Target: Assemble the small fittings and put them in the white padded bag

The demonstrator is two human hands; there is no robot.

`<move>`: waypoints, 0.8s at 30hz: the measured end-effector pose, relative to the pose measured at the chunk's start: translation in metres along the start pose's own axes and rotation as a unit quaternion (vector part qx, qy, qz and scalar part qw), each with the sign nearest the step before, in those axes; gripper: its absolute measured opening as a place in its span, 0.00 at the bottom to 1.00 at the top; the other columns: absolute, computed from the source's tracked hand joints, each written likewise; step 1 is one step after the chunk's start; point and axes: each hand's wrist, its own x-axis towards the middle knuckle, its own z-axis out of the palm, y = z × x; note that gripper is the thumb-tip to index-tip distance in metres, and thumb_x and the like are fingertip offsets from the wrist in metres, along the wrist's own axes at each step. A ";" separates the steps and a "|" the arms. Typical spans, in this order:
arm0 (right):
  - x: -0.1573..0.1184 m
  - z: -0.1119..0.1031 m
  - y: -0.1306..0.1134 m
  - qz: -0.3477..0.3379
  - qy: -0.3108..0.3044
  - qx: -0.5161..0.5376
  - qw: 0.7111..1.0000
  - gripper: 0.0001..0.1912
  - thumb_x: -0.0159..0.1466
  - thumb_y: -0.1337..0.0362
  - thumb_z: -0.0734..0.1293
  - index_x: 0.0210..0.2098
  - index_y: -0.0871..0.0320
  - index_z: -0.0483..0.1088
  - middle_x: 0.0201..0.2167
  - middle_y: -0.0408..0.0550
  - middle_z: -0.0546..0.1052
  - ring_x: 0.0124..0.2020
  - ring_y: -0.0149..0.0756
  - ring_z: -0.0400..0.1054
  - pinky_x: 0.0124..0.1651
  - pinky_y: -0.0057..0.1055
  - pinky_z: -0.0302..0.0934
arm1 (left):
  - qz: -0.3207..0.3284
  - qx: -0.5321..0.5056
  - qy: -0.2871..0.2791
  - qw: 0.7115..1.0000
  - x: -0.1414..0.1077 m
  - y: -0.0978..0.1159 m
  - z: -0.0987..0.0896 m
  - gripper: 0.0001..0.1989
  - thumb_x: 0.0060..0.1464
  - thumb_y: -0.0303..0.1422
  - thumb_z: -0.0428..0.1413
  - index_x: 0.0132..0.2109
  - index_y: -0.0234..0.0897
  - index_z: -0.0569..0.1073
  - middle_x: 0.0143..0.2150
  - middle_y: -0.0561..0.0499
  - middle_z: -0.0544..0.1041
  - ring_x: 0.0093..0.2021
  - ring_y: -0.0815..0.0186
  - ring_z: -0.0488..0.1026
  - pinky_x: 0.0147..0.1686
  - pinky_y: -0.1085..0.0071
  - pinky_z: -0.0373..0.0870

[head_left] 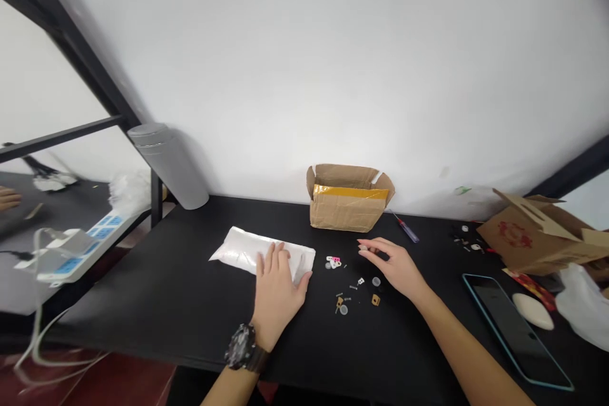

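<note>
My left hand [278, 282], with a dark watch [241, 347] on its wrist, lies over the right part of a shiny white pouch [242, 250], fingers stretched out and thumb apart. Above the table, my right hand [391, 263] pinches a small pale piece [363, 247] between thumb and fingers; its exact kind is too small to make out. Between the hands lie a cluster of white and pink parts [333, 262], clear round discs [343, 309], tiny springs [353, 288] and brass-coloured pieces [375, 299].
An open cardboard box [349, 206] stands by the wall, with a screwdriver [407, 228] beside it. At right are a phone [516, 330], a white mouse [533, 311] and another carton [523, 235]. A grey cylinder [171, 165] and power strip [88, 250] occupy the left; another person's hand [8, 198] shows there.
</note>
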 end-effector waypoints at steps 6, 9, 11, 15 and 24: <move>-0.006 0.003 -0.005 0.010 0.002 0.000 1.000 0.17 0.67 0.50 0.69 0.50 0.51 0.75 0.45 0.50 0.83 0.45 0.46 0.76 0.51 0.42 0.69 | -0.010 -0.017 -0.008 1.000 -0.007 0.006 0.000 0.09 0.63 0.34 0.54 0.48 0.37 0.67 0.60 0.37 0.73 0.69 0.46 0.63 0.67 0.43 0.58; -0.008 0.007 -0.010 -0.005 -0.014 -0.010 1.000 0.15 0.69 0.50 0.67 0.48 0.51 0.76 0.46 0.49 0.82 0.46 0.45 0.77 0.51 0.40 0.69 | -0.019 0.003 0.004 1.000 -0.009 0.003 -0.004 0.10 0.62 0.32 0.55 0.49 0.37 0.68 0.61 0.36 0.72 0.69 0.45 0.62 0.67 0.43 0.58; -0.009 0.011 -0.013 -0.018 -0.027 -0.019 0.999 0.15 0.70 0.51 0.66 0.49 0.50 0.76 0.46 0.48 0.82 0.46 0.43 0.77 0.51 0.39 0.69 | -0.021 0.035 0.004 0.999 -0.010 0.001 -0.005 0.08 0.60 0.29 0.55 0.47 0.37 0.70 0.64 0.36 0.71 0.69 0.43 0.61 0.67 0.41 0.57; -0.012 0.018 -0.021 -0.067 -0.039 -0.065 0.995 0.13 0.71 0.52 0.65 0.49 0.50 0.76 0.44 0.48 0.81 0.45 0.44 0.76 0.51 0.41 0.69 | -0.009 0.065 0.003 0.998 -0.010 -0.002 -0.006 0.04 0.60 0.26 0.54 0.38 0.39 0.73 0.62 0.41 0.74 0.66 0.43 0.66 0.65 0.39 0.58; -0.018 0.025 -0.047 -0.170 -0.052 -0.130 0.976 0.13 0.73 0.53 0.63 0.46 0.49 0.78 0.42 0.49 0.82 0.43 0.46 0.75 0.50 0.44 0.67 | -0.028 0.082 0.023 0.996 -0.019 0.003 -0.016 0.09 0.59 0.32 0.56 0.46 0.36 0.73 0.64 0.34 0.71 0.67 0.39 0.63 0.64 0.36 0.58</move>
